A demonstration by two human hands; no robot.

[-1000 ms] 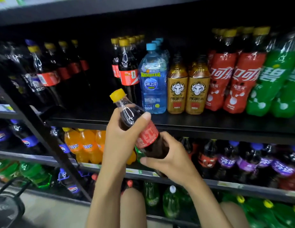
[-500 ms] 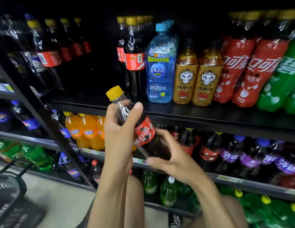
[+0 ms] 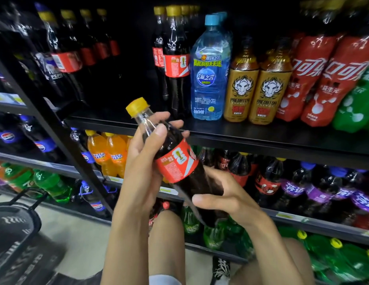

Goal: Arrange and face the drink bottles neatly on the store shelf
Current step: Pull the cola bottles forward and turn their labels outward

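A dark cola bottle point(image 3: 175, 161) with a yellow cap and a red label is tilted, cap up and to the left, in front of the black shelf point(image 3: 262, 138). My left hand point(image 3: 144, 153) grips its neck and shoulder, fingers wrapped round the far side. My right hand point(image 3: 218, 194) holds its lower end from the right, thumb across the base. On the shelf behind stand matching yellow-capped cola bottles point(image 3: 175, 62) in a row, with a dark gap to their left.
Right of the cola row stand a blue water bottle point(image 3: 209, 73), two gold energy drinks point(image 3: 255, 85), red cola bottles point(image 3: 315, 75) and green soda. Orange soda point(image 3: 107, 153) and purple-labelled bottles point(image 3: 315, 188) fill the lower shelf. A black basket point(image 3: 17, 221) sits on the floor at left.
The held bottle has turned in my hands: its label now shows a different face. The view has closed in on the shelf and tipped slightly downward.
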